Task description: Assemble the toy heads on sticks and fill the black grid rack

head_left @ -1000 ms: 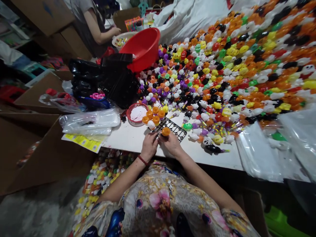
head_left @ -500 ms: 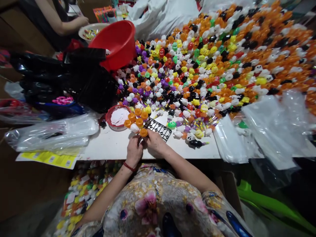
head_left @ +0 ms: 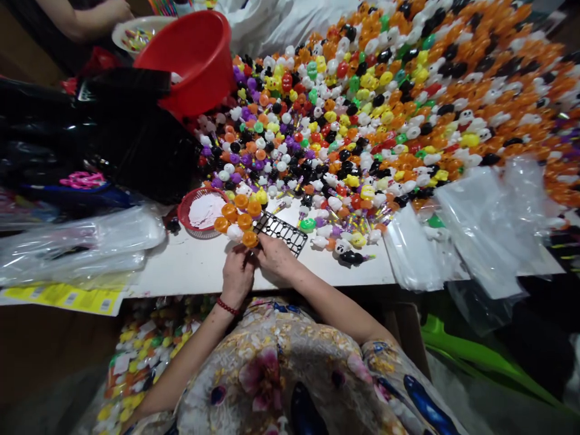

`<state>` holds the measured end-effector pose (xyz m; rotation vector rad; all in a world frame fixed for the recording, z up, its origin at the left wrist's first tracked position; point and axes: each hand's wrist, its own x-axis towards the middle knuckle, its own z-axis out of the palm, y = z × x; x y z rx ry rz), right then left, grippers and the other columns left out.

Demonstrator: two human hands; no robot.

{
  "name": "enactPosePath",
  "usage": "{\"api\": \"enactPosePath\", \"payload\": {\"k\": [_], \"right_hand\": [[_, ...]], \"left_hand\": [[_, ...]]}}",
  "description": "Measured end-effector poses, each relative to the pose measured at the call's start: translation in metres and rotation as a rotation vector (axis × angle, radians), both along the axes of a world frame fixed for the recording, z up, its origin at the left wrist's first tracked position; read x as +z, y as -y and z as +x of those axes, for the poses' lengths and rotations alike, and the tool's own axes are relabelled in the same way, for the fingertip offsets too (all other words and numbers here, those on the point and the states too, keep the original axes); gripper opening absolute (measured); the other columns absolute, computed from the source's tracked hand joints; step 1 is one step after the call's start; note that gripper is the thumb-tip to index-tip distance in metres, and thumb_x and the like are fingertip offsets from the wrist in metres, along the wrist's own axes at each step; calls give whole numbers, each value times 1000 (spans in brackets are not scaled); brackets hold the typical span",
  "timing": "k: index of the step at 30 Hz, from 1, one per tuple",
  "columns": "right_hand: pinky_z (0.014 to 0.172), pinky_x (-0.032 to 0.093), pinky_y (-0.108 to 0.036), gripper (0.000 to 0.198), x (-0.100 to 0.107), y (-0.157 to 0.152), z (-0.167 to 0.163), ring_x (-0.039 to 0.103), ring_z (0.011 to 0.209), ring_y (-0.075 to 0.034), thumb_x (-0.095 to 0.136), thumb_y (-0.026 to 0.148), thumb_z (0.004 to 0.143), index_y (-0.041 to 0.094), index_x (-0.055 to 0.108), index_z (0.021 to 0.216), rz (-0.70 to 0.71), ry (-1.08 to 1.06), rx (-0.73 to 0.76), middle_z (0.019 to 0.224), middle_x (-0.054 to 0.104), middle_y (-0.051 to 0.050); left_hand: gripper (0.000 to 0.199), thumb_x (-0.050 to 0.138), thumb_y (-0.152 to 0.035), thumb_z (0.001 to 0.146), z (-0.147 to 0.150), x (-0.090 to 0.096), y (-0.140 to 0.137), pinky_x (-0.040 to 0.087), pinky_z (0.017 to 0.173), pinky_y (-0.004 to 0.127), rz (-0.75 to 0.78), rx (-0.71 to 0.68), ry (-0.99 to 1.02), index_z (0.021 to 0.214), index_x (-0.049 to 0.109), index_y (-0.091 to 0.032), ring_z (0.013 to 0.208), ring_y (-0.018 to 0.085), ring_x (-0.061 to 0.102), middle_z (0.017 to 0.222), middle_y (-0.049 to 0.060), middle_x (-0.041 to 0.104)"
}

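A bunch of small plastic toys (head_left: 244, 222), mostly orange with a white one and yellow ones, stands up above my two hands at the front of the table. Closed around its underside is my left hand (head_left: 238, 273), with a red bead bracelet on the wrist. My right hand (head_left: 277, 257) meets it from the right, fingers pinched at the bunch's lower edge; the fingertips and the toys' lower ends are hidden. Just beyond my right hand lies a black plastic grid (head_left: 285, 234). To the left of the bunch sits a round red basket (head_left: 183, 212) holding white paper slips (head_left: 206, 210).
A large heap of colourful plastic toys (head_left: 362, 109) covers the table's back and right. Clear plastic bags (head_left: 475, 229) lie at right, more bags (head_left: 90, 238) at left. A red tub (head_left: 190, 60) and black bags (head_left: 127, 133) stand back left. Another person's arm (head_left: 86, 21) shows beyond.
The view has shifted, so the table's contents appear a little further left and mostly higher. My hands keep the same grip on the bunch of toys.
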<state>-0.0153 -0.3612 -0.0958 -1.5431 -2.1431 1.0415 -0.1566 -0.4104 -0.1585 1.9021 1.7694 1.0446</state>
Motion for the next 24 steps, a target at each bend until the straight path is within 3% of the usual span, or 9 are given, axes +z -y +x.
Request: {"api": "enactPosePath", "payload": {"k": [9,14,19,24], "right_hand": [[72,48,-27,14,-8,-17,12,68,84,-21,60,23,89,18,67,99,-57,-175,14,91,75,-5],[73,48,-28,14,-10,-12,10,67,84,-22,56,22,90,17,65,99,26,-67,74,91,73,-8],[82,48,-31,19,-10,5,0,65,92,-23,52,10,85,16,63,99,133,100,134,98,70,-12],[86,49,-31,21,-8,6,-6,64,95,-21,52,8,86,18,63,101,137,78,137,101,69,-9]], "left_hand": [[23,54,-20,89,8,3,-1,53,95,44,-3,25,2,108,67,-18,105,24,60,111,10,59],[28,53,-13,86,8,6,-3,52,97,43,-33,8,19,112,62,-19,109,23,59,114,9,60],[25,55,-15,84,8,7,-2,55,87,38,-67,56,147,109,59,-17,95,22,63,102,8,64],[21,56,-17,82,7,10,-5,55,87,39,-33,40,134,102,61,-18,95,24,64,100,8,65]]}}
